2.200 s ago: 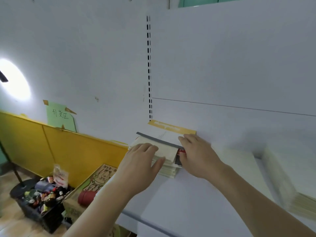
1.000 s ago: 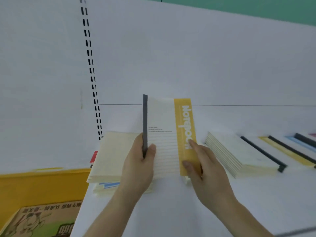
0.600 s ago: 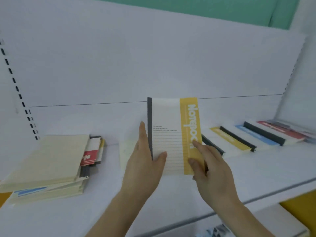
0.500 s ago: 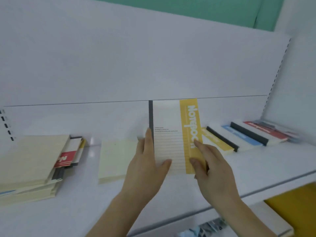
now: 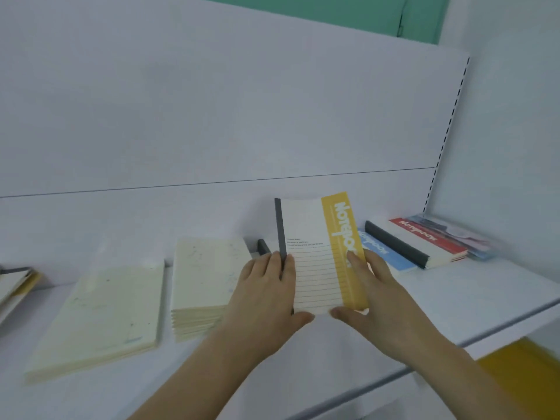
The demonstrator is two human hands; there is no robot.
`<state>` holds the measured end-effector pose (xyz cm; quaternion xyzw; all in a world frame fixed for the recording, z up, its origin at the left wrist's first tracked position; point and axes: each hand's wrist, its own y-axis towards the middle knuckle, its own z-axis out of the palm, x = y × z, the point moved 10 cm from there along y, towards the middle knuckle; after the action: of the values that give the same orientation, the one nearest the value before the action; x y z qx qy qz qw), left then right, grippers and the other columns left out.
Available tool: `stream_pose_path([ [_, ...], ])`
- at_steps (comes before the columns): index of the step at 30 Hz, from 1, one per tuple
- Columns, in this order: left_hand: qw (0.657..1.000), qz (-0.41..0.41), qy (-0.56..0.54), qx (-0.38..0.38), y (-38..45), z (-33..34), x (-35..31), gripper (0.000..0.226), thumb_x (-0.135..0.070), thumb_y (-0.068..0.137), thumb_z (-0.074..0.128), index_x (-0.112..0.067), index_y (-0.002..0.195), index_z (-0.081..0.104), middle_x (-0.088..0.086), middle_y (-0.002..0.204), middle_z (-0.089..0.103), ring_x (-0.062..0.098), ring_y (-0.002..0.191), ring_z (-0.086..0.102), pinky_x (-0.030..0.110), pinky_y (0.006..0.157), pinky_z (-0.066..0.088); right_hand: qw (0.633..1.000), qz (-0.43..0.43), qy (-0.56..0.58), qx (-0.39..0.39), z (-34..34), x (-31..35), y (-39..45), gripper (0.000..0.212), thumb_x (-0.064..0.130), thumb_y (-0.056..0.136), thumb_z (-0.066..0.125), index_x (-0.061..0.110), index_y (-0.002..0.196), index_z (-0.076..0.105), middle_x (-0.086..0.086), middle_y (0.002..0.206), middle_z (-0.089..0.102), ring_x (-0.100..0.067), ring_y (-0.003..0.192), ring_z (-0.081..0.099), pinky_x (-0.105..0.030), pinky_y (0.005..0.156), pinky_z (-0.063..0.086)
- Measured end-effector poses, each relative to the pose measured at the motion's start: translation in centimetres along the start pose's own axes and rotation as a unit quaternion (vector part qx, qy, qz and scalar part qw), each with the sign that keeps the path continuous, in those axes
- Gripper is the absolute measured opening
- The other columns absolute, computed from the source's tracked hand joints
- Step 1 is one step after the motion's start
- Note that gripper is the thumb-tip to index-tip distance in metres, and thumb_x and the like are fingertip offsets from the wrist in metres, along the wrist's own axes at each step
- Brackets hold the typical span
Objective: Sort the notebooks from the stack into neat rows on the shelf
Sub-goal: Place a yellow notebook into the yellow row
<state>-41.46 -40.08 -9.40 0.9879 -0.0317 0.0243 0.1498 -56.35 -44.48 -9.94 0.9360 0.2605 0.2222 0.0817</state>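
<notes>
I hold a yellow-banded notebook (image 5: pixel 315 253) with a dark spine nearly upright over the white shelf (image 5: pixel 454 301). My left hand (image 5: pixel 266 301) grips its spine side and my right hand (image 5: pixel 372 295) its yellow side. Behind it lies a pile with a dark spine (image 5: pixel 263 246), mostly hidden. To the right lie a blue-banded pile (image 5: pixel 381 250) and a red-banded pile (image 5: pixel 424 241). Two cream piles (image 5: pixel 206 280) (image 5: pixel 103 313) lie face down to the left. The source stack (image 5: pixel 15 283) shows only at the far left edge.
A clear-wrapped packet (image 5: pixel 466 237) lies in the shelf's right corner beside the side wall. The shelf's front edge (image 5: pixel 472 341) runs diagonally at lower right, with something yellow (image 5: pixel 521 380) below it.
My view has swung right from the source stack to the sorted piles. Both hands carried the yellow-banded notebook right and lowered it over the pile beside the blue one.
</notes>
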Motion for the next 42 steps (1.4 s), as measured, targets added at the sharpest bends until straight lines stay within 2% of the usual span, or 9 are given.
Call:
stream_pose_path([
  [3,1.0,0.008,0.015,0.011,2.0,0.8,0.2,0.097,-0.074,0.09,0.041,-0.01,0.157,0.015,0.009,0.158,0.03,0.026,0.145,0.027,0.039,0.123,0.016,0.998,-0.024,-0.052,0.03,-0.1,-1.4,2.0,0.1,0.062,0.082,0.064,0.031,0.155,0.002,0.021,0.155,0.0,-0.009,0.14,0.026,-0.023,0.111,0.028],
  [11,0.994,-0.018,0.022,0.109,4.8,4.8,1.6,0.085,-0.079,0.087,0.039,-0.014,0.142,0.041,0.006,0.132,0.054,0.027,0.122,0.048,0.037,0.111,0.034,0.974,-0.095,-0.177,0.104,2.8,-3.7,6.8,0.109,0.091,0.07,0.037,0.028,0.155,0.013,0.008,0.16,0.017,-0.018,0.15,-0.001,-0.034,0.123,0.006],
  [16,0.987,-0.052,0.058,0.14,5.1,6.2,1.5,0.073,-0.077,0.091,0.03,-0.017,0.125,0.052,0.006,0.119,0.059,0.027,0.116,0.05,0.041,0.108,0.033,0.955,-0.167,-0.203,0.135,4.4,-4.9,8.7,0.121,0.097,0.056,-0.007,0.03,0.154,0.018,0.009,0.155,0.03,-0.02,0.15,0.005,-0.035,0.122,0.006],
  [21,0.983,-0.097,0.054,0.147,5.3,6.2,1.7,0.056,-0.069,0.097,0.029,-0.021,0.112,0.053,0.002,0.111,0.059,0.024,0.112,0.051,0.039,0.106,0.035,0.951,-0.203,-0.191,0.133,5.1,-4.8,9.7,0.093,0.088,0.077,0.015,0.029,0.148,0.029,0.006,0.146,0.043,-0.02,0.142,0.019,-0.034,0.119,0.012],
  [25,0.981,-0.114,0.047,0.148,5.4,6.5,1.7,0.052,-0.073,0.092,0.035,-0.024,0.1,0.05,-0.003,0.102,0.057,0.021,0.105,0.051,0.035,0.102,0.036,0.945,-0.235,-0.184,0.133,5.4,-5.2,10.6,0.1,0.091,0.071,0.006,0.03,0.144,0.035,0.005,0.14,0.048,-0.022,0.137,0.027,-0.034,0.116,0.019],
  [32,0.979,-0.135,0.044,0.146,5.7,6.2,2.0,0.049,-0.073,0.088,0.046,-0.026,0.098,0.052,-0.006,0.099,0.056,0.018,0.106,0.051,0.033,0.097,0.035,0.941,-0.258,-0.189,0.106,6.0,-5.5,11.0,0.098,0.092,0.072,0.004,0.029,0.138,0.039,0.004,0.127,0.056,-0.023,0.128,0.036,-0.034,0.114,0.021],
  [35,0.98,-0.147,0.04,0.126,5.3,6.0,2.1,0.064,-0.079,0.084,0.042,-0.026,0.117,0.056,-0.008,0.114,0.058,0.017,0.118,0.048,0.034,0.104,0.034,0.943,-0.25,-0.195,0.101,5.5,-5.7,11.1,0.102,0.093,0.068,-0.003,0.031,0.138,0.038,0.005,0.13,0.053,-0.022,0.13,0.034,-0.038,0.115,0.02],
  [38,0.984,-0.172,0.016,0.051,4.4,4.1,2.1,0.074,-0.08,0.085,0.037,-0.027,0.136,0.051,-0.009,0.136,0.053,0.015,0.133,0.043,0.033,0.113,0.031,0.954,-0.227,-0.186,0.058,4.2,-5.3,11.2,0.101,0.09,0.073,-0.007,0.031,0.144,0.034,0.003,0.14,0.046,-0.024,0.139,0.028,-0.041,0.116,0.022],
  [42,0.975,-0.211,-0.008,-0.075,1.5,1.1,3.1,0.061,-0.065,0.094,0.034,-0.023,0.129,0.061,-0.008,0.129,0.062,0.016,0.123,0.056,0.034,0.106,0.043,0.964,-0.234,-0.126,0.025,3.2,-1.9,10.2,0.09,0.08,0.085,0.002,0.025,0.152,0.028,-0.005,0.157,0.028,-0.025,0.149,0.013,-0.038,0.122,0.016],
])
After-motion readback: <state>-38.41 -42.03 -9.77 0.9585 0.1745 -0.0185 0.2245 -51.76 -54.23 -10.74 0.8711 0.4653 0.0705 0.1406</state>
